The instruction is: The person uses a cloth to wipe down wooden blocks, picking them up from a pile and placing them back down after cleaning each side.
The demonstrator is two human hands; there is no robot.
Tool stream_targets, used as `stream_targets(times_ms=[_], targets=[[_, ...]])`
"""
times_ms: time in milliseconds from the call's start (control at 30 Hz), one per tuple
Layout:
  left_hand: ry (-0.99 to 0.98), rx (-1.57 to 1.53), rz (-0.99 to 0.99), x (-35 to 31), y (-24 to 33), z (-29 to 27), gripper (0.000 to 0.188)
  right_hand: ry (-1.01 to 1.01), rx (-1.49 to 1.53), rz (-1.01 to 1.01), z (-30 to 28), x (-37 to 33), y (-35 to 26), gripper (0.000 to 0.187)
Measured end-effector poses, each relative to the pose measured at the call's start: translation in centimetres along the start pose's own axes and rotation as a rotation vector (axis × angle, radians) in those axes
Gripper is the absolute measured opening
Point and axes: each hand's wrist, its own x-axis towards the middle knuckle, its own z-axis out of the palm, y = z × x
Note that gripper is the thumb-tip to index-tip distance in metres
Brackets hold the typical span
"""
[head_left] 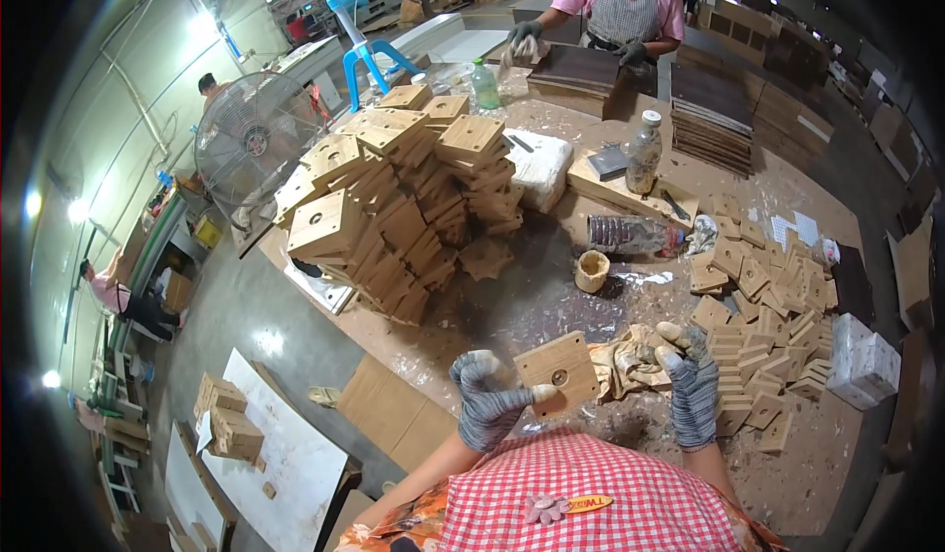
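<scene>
We look down on our two bare forearms and two gloved hands at a brown, paint-flecked wooden desk (797, 193). Our left hand, in a grey striped knit glove with pale fingertips (489, 399), is closed on a flat, square, light-brown wooden plate with a dark-ringed round hole in its middle (558, 373); the plate is tilted up in front of us, above the near edge, the thumb lapping over its lower left face. Our right hand, gloved alike (696, 385), is raised with thumb and fingers apart, and we see nothing in it. Between the hands lies a crumpled, stained, cream-coloured cloth (630, 363); whether the right hand touches it, we cannot tell. The plate looks stiff and fairly light, easy for one hand, and unlikely to bend or break in a firm pinch. Its smooth face may slide a little under knit fabric, so we judge opposite edges the surest hold, thumb in front, fingers behind, clear of the hole.
</scene>
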Motion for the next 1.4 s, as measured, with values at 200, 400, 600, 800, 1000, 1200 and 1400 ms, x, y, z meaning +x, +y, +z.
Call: stream_targets(times_ms=[200,400,600,800,1000,1200,1400], targets=[[-0.062,0.042,0.06,1.2,0.6,0.0,0.044,-0.125,-0.165,-0.111,1.3,-0.2,0.5,0.029],[-0.216,0.051,0.111,2.0,0.9,0.2,0.034,-0.391,-0.499,-0.426,3.6,0.0,-0.8,0.029],[-0.298,0.054,0.149,2.0,0.3,0.3,0.03,-0.458,-0.683,-0.557,3.9,0.4,-0.1,0.032],[-0.325,-0.011,0.085,2.0,0.7,0.8,0.03,-0.378,-0.59,-0.418,2.7,2.3,0.4,0.028],[-0.125,-0.586,-0.491,2.1,1.5,2.2,0.028,0.025,-0.645,-0.427,-0.3,10.5,7.4,0.026],[-0.364,-0.521,-0.265,1.4,0.1,1.0,0.024,-0.012,-0.885,-0.517,2.4,17.8,12.8,0.023],[-0.259,-0.81,-0.951,0.2,0.5,1.3,0.029,-0.215,-1.392,-0.306,2.2,20.9,14.3,0.029]])
